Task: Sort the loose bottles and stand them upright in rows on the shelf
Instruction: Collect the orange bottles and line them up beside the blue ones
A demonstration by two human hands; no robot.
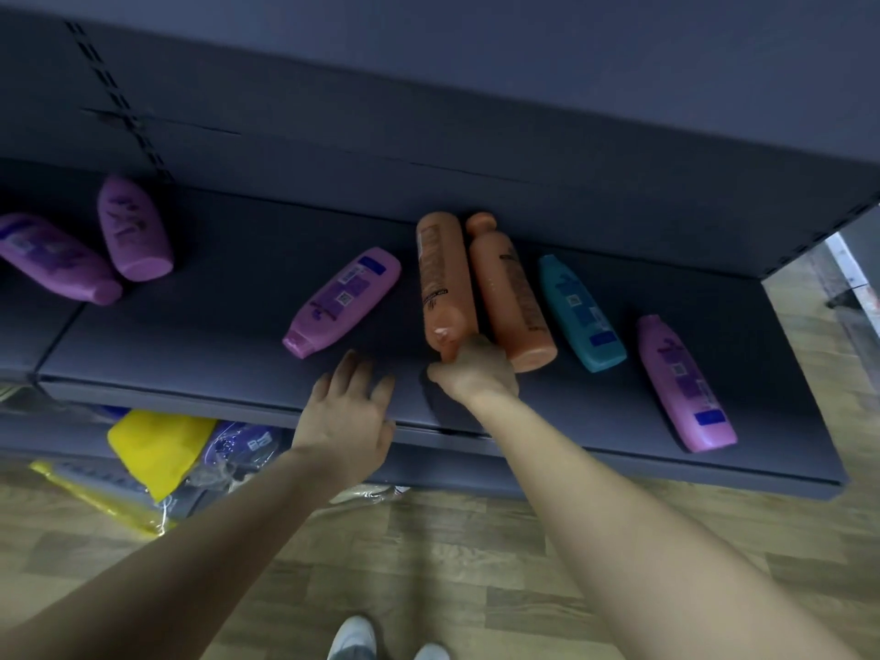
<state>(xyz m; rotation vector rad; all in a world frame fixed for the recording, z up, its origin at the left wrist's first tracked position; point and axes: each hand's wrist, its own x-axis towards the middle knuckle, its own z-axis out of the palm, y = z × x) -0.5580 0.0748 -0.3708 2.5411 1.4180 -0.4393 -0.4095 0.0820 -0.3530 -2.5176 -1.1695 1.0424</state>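
Observation:
Several bottles lie flat on the dark shelf (214, 354). My right hand (481, 371) grips the near cap end of an orange bottle (440, 273). A second orange bottle (514, 292) lies touching it on the right. Further right lie a teal bottle (578, 314) and a pink-purple bottle (683, 385). A pink-purple bottle (345, 300) lies left of centre. My left hand (350, 414) hovers at the shelf's front edge with fingers spread, holding nothing. Two purple bottles (133, 228) (55, 257) lie at the far left.
Below the shelf a lower level holds yellow packages (157, 445) and clear-wrapped goods (238, 445). The shelf's back panel (428, 135) rises behind the bottles. Wood-pattern floor (428, 564) and my shoes (352, 638) lie beneath. The shelf ends at the right (809, 373).

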